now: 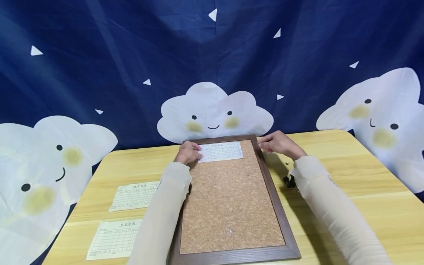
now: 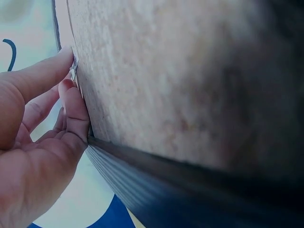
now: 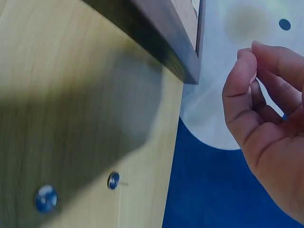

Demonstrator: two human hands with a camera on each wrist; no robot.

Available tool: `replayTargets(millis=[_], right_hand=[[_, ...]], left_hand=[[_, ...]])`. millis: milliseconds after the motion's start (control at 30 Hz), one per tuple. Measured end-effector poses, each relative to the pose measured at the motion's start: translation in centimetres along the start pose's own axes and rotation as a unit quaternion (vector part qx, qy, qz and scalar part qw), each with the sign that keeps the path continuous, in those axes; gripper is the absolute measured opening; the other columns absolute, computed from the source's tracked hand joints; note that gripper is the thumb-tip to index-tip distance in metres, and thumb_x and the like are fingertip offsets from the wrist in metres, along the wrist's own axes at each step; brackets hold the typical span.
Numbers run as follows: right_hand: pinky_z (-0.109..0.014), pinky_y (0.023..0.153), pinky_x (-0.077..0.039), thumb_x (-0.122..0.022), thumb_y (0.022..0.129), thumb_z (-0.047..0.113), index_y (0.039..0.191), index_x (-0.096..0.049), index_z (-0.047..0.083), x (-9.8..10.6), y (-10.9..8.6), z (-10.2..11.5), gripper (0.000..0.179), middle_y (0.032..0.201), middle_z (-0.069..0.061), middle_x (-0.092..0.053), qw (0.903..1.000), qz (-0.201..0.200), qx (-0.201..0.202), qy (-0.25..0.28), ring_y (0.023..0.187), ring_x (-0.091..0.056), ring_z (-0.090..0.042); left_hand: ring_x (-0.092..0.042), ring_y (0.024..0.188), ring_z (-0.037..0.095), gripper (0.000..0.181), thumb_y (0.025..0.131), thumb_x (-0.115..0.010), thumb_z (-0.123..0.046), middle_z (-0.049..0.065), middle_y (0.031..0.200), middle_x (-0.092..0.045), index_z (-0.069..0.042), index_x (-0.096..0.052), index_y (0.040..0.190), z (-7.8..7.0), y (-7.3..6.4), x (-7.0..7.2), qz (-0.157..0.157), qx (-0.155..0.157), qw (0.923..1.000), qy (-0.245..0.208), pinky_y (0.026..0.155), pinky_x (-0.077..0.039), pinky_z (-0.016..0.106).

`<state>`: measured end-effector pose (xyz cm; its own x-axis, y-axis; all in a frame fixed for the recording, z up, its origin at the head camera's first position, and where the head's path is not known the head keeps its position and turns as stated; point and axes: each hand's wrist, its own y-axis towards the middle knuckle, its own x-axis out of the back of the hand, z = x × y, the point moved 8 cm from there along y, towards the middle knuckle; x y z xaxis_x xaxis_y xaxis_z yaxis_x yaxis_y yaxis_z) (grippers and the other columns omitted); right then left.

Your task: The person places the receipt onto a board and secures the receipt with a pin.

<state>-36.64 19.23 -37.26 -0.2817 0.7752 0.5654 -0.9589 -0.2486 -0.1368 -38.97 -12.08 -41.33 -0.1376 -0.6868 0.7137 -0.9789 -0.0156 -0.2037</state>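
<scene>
A brown-framed corkboard [image 1: 232,206] lies on the table with a printed paper slip [image 1: 221,151] across its top end. My left hand [image 1: 188,151] holds the slip by its left edge, thumb and fingertips on the paper. A small shiny piece [image 2: 73,69] shows between those fingertips in the left wrist view. Just beyond the board's right edge is my right hand [image 1: 277,143], raised near the top corner. Its thumb and index fingertips [image 3: 247,59] meet, the other fingers curl, and I cannot tell whether something small is pinched there.
Silver thumbtacks [image 3: 46,198] lie on the table right of the board. Two more printed slips, an upper slip [image 1: 132,197] and a lower slip [image 1: 114,239], lie to its left. Behind the table hangs a dark blue curtain [image 1: 132,44] with white clouds.
</scene>
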Motion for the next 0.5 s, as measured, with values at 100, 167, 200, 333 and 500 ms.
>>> replayTargets(millis=[100, 167, 200, 333, 500], right_hand=[[-0.032, 0.072, -0.054, -0.063, 0.096, 0.005, 0.119, -0.064, -0.015, 0.6, -0.3, -0.4, 0.030, 0.072, 0.000, -0.061, 1.0000, -0.003, -0.001, -0.001, 0.071, -0.059, -0.014], [-0.033, 0.074, -0.055, -0.062, 0.096, 0.005, 0.120, -0.063, -0.015, 0.9, -0.5, -0.6, 0.031, 0.073, 0.000, -0.062, 1.0000, -0.004, -0.001, -0.001, 0.073, -0.059, -0.014], [-0.033, 0.075, -0.055, -0.063, 0.096, 0.006, 0.121, -0.063, -0.014, 1.1, -0.6, -0.7, 0.032, 0.074, -0.001, -0.062, 1.0000, -0.005, -0.002, 0.000, 0.074, -0.060, -0.014], [-0.033, 0.077, -0.056, -0.063, 0.096, 0.007, 0.122, -0.063, -0.014, 1.7, -1.0, -1.2, 0.033, 0.077, -0.002, -0.065, 1.0000, -0.004, -0.005, 0.008, 0.077, -0.061, -0.015], [-0.031, 0.075, -0.055, -0.065, 0.096, 0.008, 0.122, -0.062, -0.014, 2.3, -1.4, -1.6, 0.034, 0.080, 0.000, -0.067, 0.9999, -0.004, -0.007, 0.015, 0.077, -0.062, -0.014]], left_hand=[[-0.054, 0.091, 0.022, 0.022, 0.086, -0.077, -0.006, 0.010, 0.100, -0.061, -0.002, -0.070, 0.107, 0.0, 0.0, 0.0, 0.001, 0.000, 1.0000, -0.001, 0.087, -0.047, 0.038], [-0.054, 0.091, 0.022, 0.022, 0.086, -0.077, -0.006, 0.010, 0.099, -0.060, -0.002, -0.070, 0.107, 0.1, 0.0, 0.0, 0.002, 0.001, 1.0000, -0.002, 0.087, -0.046, 0.038], [-0.054, 0.091, 0.022, 0.022, 0.086, -0.077, -0.006, 0.010, 0.100, -0.060, -0.002, -0.070, 0.107, 0.1, 0.0, 0.0, 0.002, 0.002, 1.0000, -0.002, 0.087, -0.046, 0.038], [-0.054, 0.093, 0.023, 0.023, 0.087, -0.077, -0.006, 0.011, 0.102, -0.060, -0.002, -0.070, 0.108, 0.1, 0.0, 0.0, 0.003, 0.005, 1.0000, -0.002, 0.089, -0.046, 0.038], [-0.054, 0.094, 0.023, 0.023, 0.087, -0.077, -0.007, 0.011, 0.104, -0.061, -0.003, -0.069, 0.108, 0.1, 0.0, -0.1, 0.003, 0.005, 1.0000, 0.003, 0.090, -0.046, 0.038]])
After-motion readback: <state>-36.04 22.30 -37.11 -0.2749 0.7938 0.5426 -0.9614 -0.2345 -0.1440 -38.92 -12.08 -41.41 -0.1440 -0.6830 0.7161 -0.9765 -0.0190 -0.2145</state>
